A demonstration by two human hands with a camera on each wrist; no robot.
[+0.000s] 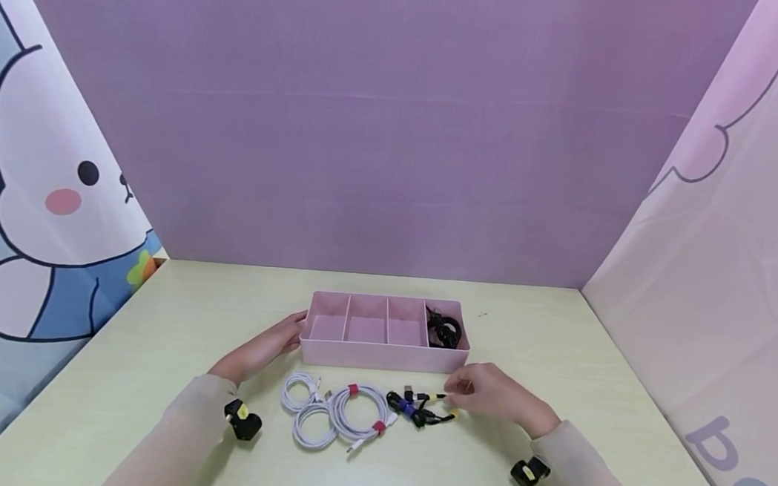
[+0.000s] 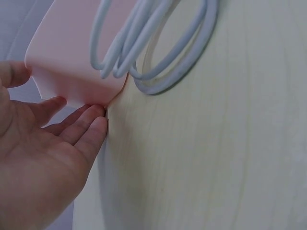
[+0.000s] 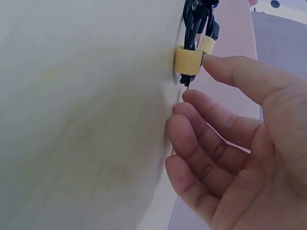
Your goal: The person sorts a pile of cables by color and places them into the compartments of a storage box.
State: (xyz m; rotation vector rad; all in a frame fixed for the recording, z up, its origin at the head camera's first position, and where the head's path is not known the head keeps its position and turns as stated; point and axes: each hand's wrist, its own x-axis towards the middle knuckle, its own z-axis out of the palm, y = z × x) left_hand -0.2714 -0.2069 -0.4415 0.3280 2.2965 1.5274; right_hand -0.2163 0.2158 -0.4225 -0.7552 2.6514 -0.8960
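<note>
A pink organizer box (image 1: 385,356) with a row of compartments stands on the table. My left hand (image 1: 279,342) rests on the box's left end; in the left wrist view its fingertips (image 2: 98,127) touch the pink wall. In front of the box lies a black cable bundle (image 1: 419,408) with a blue tie and yellow bands. My right hand (image 1: 496,392) is at this bundle's right end. In the right wrist view its thumb is beside a yellow band (image 3: 188,61), fingers loosely bent, with a gap between thumb and forefinger. Whether the thumb touches the band is hard to tell.
Coiled white cables (image 1: 311,424) lie in front of the box, one larger coil (image 1: 358,412) with red ties. A coiled black cable (image 1: 447,331) sits in the box's rightmost compartment. A purple backdrop (image 1: 383,124) rises behind the pale wooden table (image 1: 225,292).
</note>
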